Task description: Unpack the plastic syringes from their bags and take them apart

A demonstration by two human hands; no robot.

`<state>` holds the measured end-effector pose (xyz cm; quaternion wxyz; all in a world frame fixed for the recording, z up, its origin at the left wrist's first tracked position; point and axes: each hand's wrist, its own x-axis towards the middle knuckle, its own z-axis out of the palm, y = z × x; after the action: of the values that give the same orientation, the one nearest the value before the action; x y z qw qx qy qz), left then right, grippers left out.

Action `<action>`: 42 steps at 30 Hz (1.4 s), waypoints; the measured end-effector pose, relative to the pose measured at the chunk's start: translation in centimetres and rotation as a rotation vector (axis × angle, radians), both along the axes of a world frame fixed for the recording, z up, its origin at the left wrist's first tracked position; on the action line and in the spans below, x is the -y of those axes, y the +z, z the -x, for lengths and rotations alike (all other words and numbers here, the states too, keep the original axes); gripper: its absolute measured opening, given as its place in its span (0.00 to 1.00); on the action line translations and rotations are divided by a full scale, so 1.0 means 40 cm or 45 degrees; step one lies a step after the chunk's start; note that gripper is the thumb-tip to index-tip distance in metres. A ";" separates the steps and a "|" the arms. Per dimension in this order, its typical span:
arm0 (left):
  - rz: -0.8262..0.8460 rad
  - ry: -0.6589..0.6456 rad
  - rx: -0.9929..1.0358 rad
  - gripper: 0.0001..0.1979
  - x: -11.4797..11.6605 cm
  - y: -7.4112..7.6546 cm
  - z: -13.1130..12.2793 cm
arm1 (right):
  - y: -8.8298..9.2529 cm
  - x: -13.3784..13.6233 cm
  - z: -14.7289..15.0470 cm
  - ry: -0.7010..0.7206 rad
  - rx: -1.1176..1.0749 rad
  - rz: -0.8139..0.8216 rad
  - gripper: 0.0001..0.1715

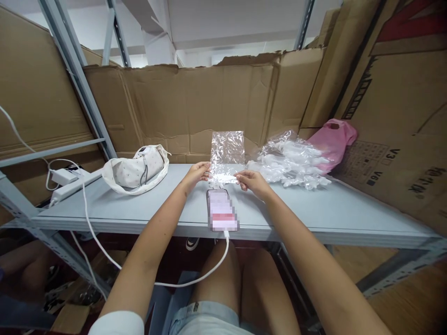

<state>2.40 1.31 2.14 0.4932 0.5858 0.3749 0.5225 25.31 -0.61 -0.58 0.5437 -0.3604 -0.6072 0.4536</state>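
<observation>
A clear plastic bag (226,149) stands up from the grey shelf top (314,209), leaning toward the cardboard behind. My left hand (197,173) pinches its lower left corner. My right hand (250,179) pinches its lower right corner. Both hands have their fingers closed on the film. A phone (222,209) lies flat just in front of the bag, between my wrists, with a white cable (195,279) plugged into its near end.
A heap of clear bags with white contents (289,163) lies right of my hands, a pink plastic bag (333,139) behind it. A white fabric pouch (138,170) sits at left, a power strip and charger (64,179) beyond. Cardboard walls (195,107) enclose the shelf.
</observation>
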 end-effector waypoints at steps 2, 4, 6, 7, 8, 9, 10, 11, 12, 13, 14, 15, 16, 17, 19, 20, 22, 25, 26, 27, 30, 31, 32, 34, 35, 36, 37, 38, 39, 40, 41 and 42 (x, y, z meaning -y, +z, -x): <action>-0.046 0.044 -0.012 0.14 -0.005 -0.005 -0.003 | 0.002 0.003 0.005 -0.004 0.017 -0.004 0.30; -0.083 0.087 -0.025 0.12 -0.010 -0.008 -0.003 | 0.004 0.004 0.006 -0.044 -0.018 0.004 0.31; -0.092 0.099 -0.045 0.11 -0.014 -0.011 0.000 | 0.006 0.001 0.005 -0.099 -0.085 0.015 0.31; -0.090 0.087 -0.060 0.10 -0.015 -0.012 0.002 | 0.006 0.000 0.003 -0.123 -0.115 0.012 0.32; -0.085 0.068 -0.076 0.10 -0.016 -0.013 0.004 | 0.006 -0.002 0.001 -0.141 -0.134 0.000 0.31; -0.081 0.041 -0.092 0.10 -0.017 -0.014 0.005 | 0.006 -0.004 0.000 -0.155 -0.140 -0.017 0.31; -0.079 0.016 -0.106 0.09 -0.017 -0.016 0.006 | 0.005 -0.005 -0.002 -0.164 -0.137 -0.032 0.30; -0.078 0.000 -0.117 0.09 -0.017 -0.018 0.007 | 0.005 -0.006 -0.003 -0.170 -0.130 -0.044 0.30; -0.078 -0.006 -0.122 0.09 -0.016 -0.020 0.006 | 0.004 -0.007 -0.003 -0.175 -0.122 -0.049 0.30; -0.078 -0.003 -0.119 0.09 -0.015 -0.021 0.005 | 0.003 -0.006 -0.003 -0.174 -0.114 -0.049 0.30; -0.078 0.001 -0.112 0.09 -0.014 -0.022 0.003 | 0.003 -0.005 -0.002 -0.165 -0.105 -0.047 0.29; -0.078 0.009 -0.102 0.09 -0.013 -0.022 0.000 | 0.002 -0.004 0.000 -0.151 -0.094 -0.046 0.29; -0.081 0.022 -0.090 0.09 -0.011 -0.021 -0.003 | 0.002 -0.003 0.002 -0.130 -0.078 -0.046 0.28; -0.087 0.036 -0.078 0.09 -0.010 -0.020 -0.006 | 0.001 -0.002 0.003 -0.105 -0.061 -0.047 0.27; -0.108 0.100 -0.053 0.07 -0.008 -0.013 -0.009 | 0.000 -0.001 0.006 -0.059 -0.033 -0.039 0.27; -0.117 0.156 -0.038 0.06 -0.008 -0.009 -0.007 | 0.000 -0.001 0.005 -0.048 -0.028 -0.030 0.27; -0.132 0.301 0.003 0.06 -0.010 0.002 0.004 | -0.001 -0.005 0.002 -0.067 -0.036 -0.013 0.28; -0.098 0.527 0.059 0.09 -0.020 0.018 0.048 | -0.003 -0.012 -0.006 -0.152 -0.063 -0.002 0.25; -0.050 0.577 0.054 0.12 -0.025 0.022 0.069 | -0.004 -0.015 -0.008 -0.175 -0.066 0.004 0.23; 0.001 0.633 0.032 0.14 -0.031 0.026 0.093 | -0.005 -0.017 -0.009 -0.191 -0.064 0.011 0.21; 0.144 0.743 -0.198 0.18 -0.048 0.032 0.173 | -0.008 -0.021 -0.008 -0.210 -0.043 0.021 0.16; 0.154 0.791 -0.345 0.19 -0.052 0.033 0.200 | -0.008 -0.021 -0.007 -0.214 -0.036 0.021 0.15; 0.158 0.827 -0.404 0.20 -0.055 0.034 0.226 | -0.008 -0.021 -0.005 -0.220 -0.030 0.020 0.14; 0.163 0.905 -0.546 0.21 -0.057 0.037 0.274 | -0.008 -0.021 -0.003 -0.229 -0.019 0.020 0.11; 0.164 0.934 -0.600 0.21 -0.056 0.039 0.293 | -0.007 -0.021 -0.002 -0.234 -0.013 0.021 0.11; 0.167 0.979 -0.744 0.22 -0.054 0.042 0.309 | -0.006 -0.021 -0.001 -0.237 -0.007 0.022 0.10; 0.180 1.030 -1.026 0.22 -0.051 0.045 0.321 | -0.006 -0.021 -0.001 -0.239 0.002 0.024 0.09; 0.188 1.067 -1.276 0.22 -0.048 0.047 0.328 | -0.005 -0.021 0.000 -0.240 0.011 0.028 0.08; 0.193 1.088 -1.509 0.22 -0.045 0.049 0.330 | -0.004 -0.021 0.000 -0.241 0.019 0.031 0.07; 0.192 1.090 -1.699 0.21 -0.043 0.050 0.329 | -0.004 -0.020 0.000 -0.243 0.028 0.037 0.06; 0.183 1.079 -1.813 0.21 -0.041 0.051 0.324 | -0.003 -0.019 0.000 -0.244 0.037 0.040 0.06; 0.172 1.062 -1.882 0.22 -0.040 0.050 0.316 | -0.003 -0.019 0.001 -0.246 0.046 0.043 0.05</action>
<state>-10.22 2.93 4.16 -0.0775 0.5596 0.8162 0.1211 25.28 0.13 -0.70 0.5678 -0.4346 -0.5716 0.4025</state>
